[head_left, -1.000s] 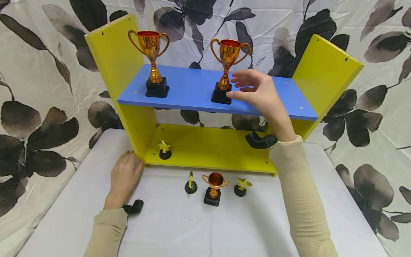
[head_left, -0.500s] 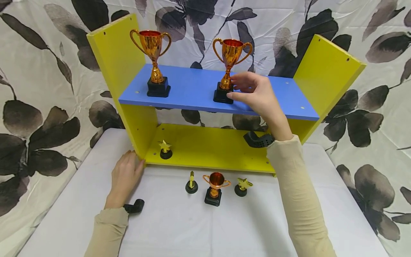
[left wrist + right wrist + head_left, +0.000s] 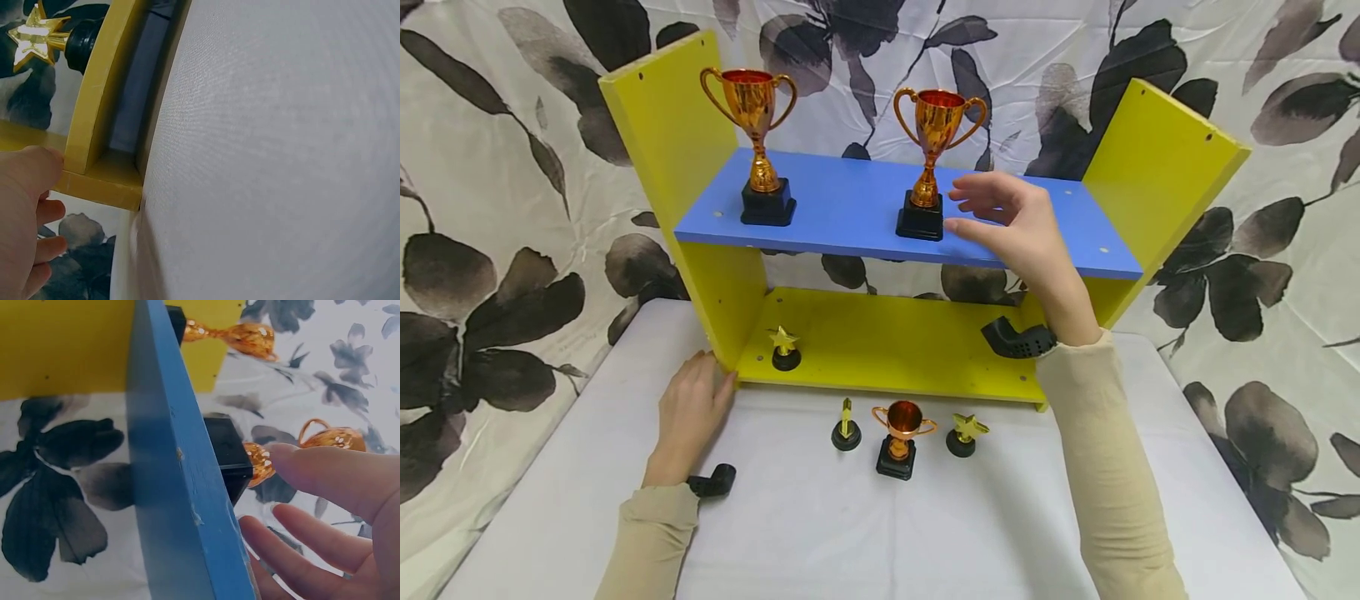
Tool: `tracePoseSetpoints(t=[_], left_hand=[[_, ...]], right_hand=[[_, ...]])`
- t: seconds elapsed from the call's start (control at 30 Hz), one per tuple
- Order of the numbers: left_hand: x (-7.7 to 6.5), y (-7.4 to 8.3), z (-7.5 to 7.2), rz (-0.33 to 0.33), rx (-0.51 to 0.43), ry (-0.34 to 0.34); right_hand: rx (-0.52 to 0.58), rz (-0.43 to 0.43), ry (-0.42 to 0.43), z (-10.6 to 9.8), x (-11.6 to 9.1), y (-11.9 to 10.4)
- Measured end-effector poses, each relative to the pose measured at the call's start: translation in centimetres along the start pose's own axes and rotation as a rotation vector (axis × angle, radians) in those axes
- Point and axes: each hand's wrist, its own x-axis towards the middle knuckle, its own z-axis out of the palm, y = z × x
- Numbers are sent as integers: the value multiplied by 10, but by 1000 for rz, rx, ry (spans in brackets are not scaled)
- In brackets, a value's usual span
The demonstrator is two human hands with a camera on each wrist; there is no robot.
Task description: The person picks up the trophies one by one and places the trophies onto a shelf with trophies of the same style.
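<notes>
From the head, we see the right hand (image 3: 1018, 218) just beside a gold cup (image 3: 936, 129) on the blue board (image 3: 842, 204); the cup's black foot (image 3: 920, 219) likely keeps it from tipping. Its red bowl (image 3: 942, 98) shows nothing inside. From the left wrist, the left hand (image 3: 20, 209) touches the yellow shelf (image 3: 95, 100) with its thumb, other fingers loose, maybe to steady it. From the right wrist, the right fingers are apart, gripping nothing.
</notes>
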Motion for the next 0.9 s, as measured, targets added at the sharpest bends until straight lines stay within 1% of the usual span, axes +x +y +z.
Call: tracePoseSetpoints(t=[0.13,0.3,0.4,0.53,0.67,0.73,0.9], left_hand=[[0,0,0,5,0,3],[0,0,0,-1,3,-2],[0,-1,0,-2,4,-3],[0,-2,0,-3,5,0],[-1,-2,0,-4,3,2],[-1,-2,0,-3,0,3],[-1,-2,0,7,-1,8]], right_hand=[[36,-68,16,-1,-10,0],[76,-144,8,1,-26,-1],[102,-176,-10,5,-37,-1],[168,-208,-30,9,-53,0],[215,-200,-21,13,-68,2],[243,-178,-29,14,-76,5],[335,-124,-100,16,-91,21]])
